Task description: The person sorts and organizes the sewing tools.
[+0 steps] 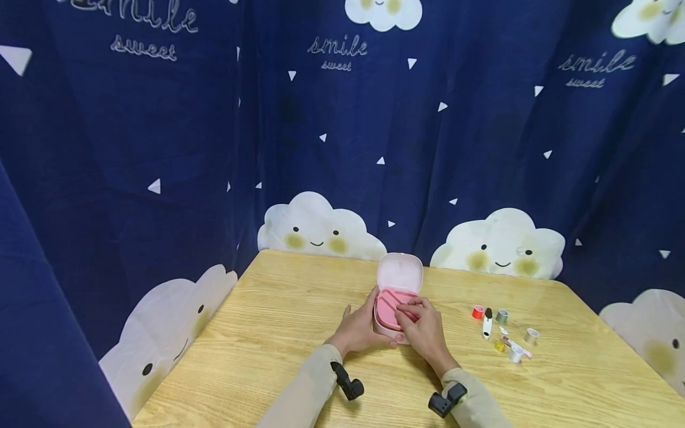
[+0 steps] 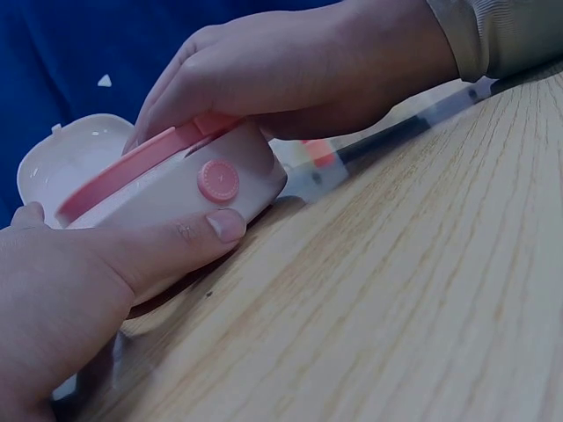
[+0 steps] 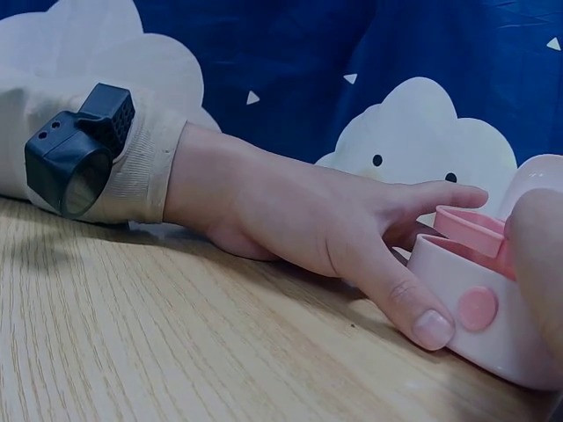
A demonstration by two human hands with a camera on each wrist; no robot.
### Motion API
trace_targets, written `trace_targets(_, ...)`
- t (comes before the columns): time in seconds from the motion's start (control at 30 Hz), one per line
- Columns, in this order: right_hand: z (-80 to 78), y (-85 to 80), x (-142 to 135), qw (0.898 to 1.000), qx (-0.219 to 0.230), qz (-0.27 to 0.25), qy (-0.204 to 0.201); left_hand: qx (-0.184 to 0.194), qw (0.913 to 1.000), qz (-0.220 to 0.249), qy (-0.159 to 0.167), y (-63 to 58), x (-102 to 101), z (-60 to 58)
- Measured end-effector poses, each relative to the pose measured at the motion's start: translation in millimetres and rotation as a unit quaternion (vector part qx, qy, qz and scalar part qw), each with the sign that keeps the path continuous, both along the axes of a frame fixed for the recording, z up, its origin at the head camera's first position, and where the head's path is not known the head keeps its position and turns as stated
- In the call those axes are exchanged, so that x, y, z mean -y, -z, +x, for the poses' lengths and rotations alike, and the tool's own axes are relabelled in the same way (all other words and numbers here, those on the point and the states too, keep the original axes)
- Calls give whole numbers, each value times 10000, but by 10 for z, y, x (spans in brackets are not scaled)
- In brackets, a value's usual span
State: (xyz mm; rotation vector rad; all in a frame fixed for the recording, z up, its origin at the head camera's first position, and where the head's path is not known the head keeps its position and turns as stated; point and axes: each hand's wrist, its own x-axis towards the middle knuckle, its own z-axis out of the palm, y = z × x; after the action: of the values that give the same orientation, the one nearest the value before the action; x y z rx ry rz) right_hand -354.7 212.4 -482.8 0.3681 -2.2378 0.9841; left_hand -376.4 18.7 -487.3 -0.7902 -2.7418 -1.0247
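Note:
A small white box (image 2: 257, 171) with a round pink button (image 2: 218, 181) stands on the table, its lid (image 1: 400, 273) raised at the back. My left hand (image 1: 360, 328) grips the box from its left side, with the thumb along the front beside the button. A pink divided tray (image 1: 387, 307) sits tilted in the box's mouth, partly above the rim in the right wrist view. From the right, my right hand (image 1: 424, 330) pinches the tray with thumb and fingers. Its fingertips are partly hidden in the left wrist view.
Right of the box lie a red thread spool (image 1: 477, 311), a grey-green spool (image 1: 502, 315), white thread snips (image 1: 487, 324) with a black tip, a yellow item (image 1: 499, 345), a pale spool (image 1: 531, 336) and a white spool (image 1: 516, 355). A blue curtain (image 1: 342, 148) hangs behind the wooden table (image 1: 289, 297).

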Motion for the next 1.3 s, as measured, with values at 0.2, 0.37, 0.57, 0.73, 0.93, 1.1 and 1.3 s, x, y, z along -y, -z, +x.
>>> trace_targets(0.2, -14, -1, -11, 10000, -58, -48, -28, 18, 10000, 45, 19, 11, -5, -16)
trace_targets(0.37, -20, 0, -23, 9999, -89, -96, -80, 1, 10000, 88, -9, 52, -20, -43)
trace_targets(0.57, -2, -20, -32, 9998, -21, -178, -78, -35, 10000, 73, -33, 55, -21, -42)
trace_targets(0.73, 5, -24, -45, 9997, -16, -217, -59, -38, 9999, 85, -54, 49, -21, -40)
trace_targets(0.93, -4, -23, -66, 9997, -13, -249, -23, -40, 9999, 92, -10, 23, -14, -24)
trace_targets(1.1, 5, -32, -85, 9996, 95, -260, 15, -26, 9999, 98, 20, 3, -4, -11)
trace_targets(1.3, 10, -40, -111, 9994, 157, -309, 62, -3, 9999, 114, -51, 38, -28, -41)
